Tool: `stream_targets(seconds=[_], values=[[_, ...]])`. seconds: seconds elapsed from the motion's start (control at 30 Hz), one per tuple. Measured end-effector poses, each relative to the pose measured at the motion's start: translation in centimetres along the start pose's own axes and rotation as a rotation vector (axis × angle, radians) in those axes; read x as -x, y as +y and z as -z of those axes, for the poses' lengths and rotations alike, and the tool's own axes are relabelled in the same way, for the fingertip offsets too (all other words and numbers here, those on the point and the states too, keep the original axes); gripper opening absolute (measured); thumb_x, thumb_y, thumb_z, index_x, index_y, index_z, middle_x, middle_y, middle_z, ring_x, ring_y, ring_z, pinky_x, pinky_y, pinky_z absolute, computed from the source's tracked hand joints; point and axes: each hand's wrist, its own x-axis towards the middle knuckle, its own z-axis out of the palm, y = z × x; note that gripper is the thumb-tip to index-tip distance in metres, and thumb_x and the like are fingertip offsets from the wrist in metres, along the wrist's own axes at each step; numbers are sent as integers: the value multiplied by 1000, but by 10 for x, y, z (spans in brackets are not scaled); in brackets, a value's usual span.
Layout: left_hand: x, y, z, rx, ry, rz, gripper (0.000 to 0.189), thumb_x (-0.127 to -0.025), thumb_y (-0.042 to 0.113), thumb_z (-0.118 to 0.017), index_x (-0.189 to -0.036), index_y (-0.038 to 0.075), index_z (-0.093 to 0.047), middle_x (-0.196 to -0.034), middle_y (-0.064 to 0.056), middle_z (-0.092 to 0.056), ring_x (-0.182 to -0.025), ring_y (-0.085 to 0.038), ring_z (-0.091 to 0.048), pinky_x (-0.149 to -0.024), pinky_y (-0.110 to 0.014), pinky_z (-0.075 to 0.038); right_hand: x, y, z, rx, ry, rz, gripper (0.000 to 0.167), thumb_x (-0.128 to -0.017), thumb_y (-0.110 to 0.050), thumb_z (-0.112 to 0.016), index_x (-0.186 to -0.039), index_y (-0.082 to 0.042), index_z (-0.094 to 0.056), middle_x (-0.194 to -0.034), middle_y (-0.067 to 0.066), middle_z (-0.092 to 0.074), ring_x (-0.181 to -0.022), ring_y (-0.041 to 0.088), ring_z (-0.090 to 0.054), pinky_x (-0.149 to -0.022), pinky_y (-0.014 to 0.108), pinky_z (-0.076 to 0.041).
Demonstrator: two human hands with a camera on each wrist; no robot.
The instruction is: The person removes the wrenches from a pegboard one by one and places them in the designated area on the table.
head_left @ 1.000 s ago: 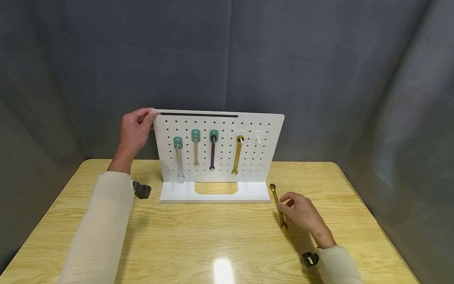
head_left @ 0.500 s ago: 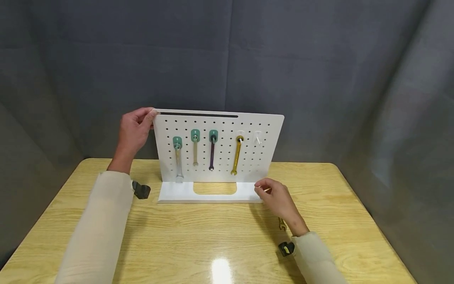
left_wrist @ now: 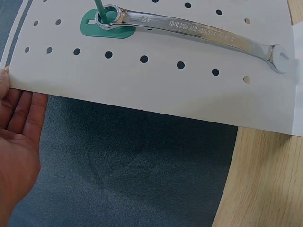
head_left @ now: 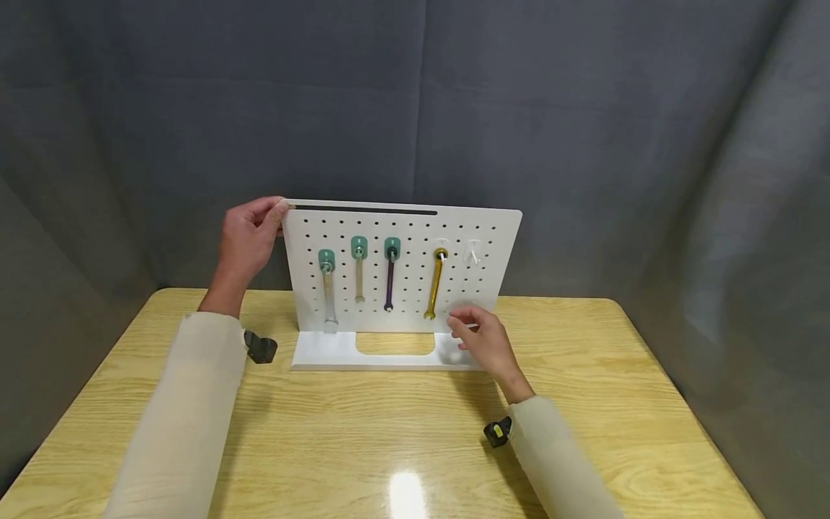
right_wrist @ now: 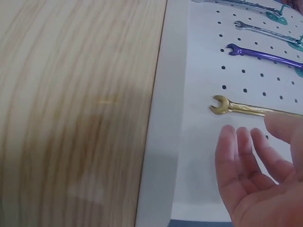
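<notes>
My left hand [head_left: 246, 234] grips the upper left corner of a white pegboard [head_left: 382, 288] between thumb and fingers; its fingers [left_wrist: 21, 111] show behind the edge in the left wrist view. My right hand [head_left: 483, 342] is in front of the board's lower right part, fingers loosely bent and holding nothing. Closest to it is a gold wrench [right_wrist: 244, 109] hanging from a white hook. Further left hang a purple wrench [head_left: 389, 285], a small silver wrench [head_left: 359, 280] and a larger silver wrench [left_wrist: 184, 28], each on a green hook.
A bare white hook [head_left: 474, 254] sits right of the gold wrench. The board's base [head_left: 324, 352] has a cutout and stands on a wooden table [head_left: 337, 432]. Grey curtains [head_left: 415, 108] surround the table at the back and sides.
My right hand has moved left and up from beside a second gold wrench on the table to the board. That wrench is now out of sight. The left hand stays put.
</notes>
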Motion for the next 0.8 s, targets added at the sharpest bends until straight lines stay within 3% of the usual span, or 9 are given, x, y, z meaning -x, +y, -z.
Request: stream_targets(seconds=[0.23, 0.4, 0.67, 0.8], values=[[0, 1, 1, -1, -5, 14, 37, -104, 29, -64, -126, 0, -71, -113, -16, -70, -89, -9, -63, -85, -20, -55, -9, -1, -12, 35, 99, 29, 18, -99, -14, -72, -113, -3, -73, -100, 9, -71, -84, 29, -71, -63, 31, -60], [-1, -1, 3, 2, 17, -1, 36, -104, 29, -64, -121, -1, -72, -109, -15, -70, -86, -7, -64, -81, -17, -55, -16, -5, -18, 11, 87, 41, 18, -99, -14, -72, -114, -4, -72, -98, 9, -70, -84, 30, -71, -63, 31, -59], [2, 0, 1, 30, -24, 29, 37, -105, 29, -63, -127, 0, -70, -113, -13, -69, -93, -9, -64, -90, -24, -56, -19, -5, -21, -20, 78, 24, 18, -100, -16, -71, -114, -5, -72, -102, 9, -71, -85, 27, -71, -68, 45, -61], [2, -1, 1, 39, -21, 27, 38, -105, 29, -63, -127, 0, -70, -113, -13, -69, -95, -9, -64, -91, -25, -55, -20, -7, -23, -22, 67, 27, 18, -100, -15, -70, -115, -5, -72, -104, 10, -71, -87, 27, -70, -68, 42, -61]])
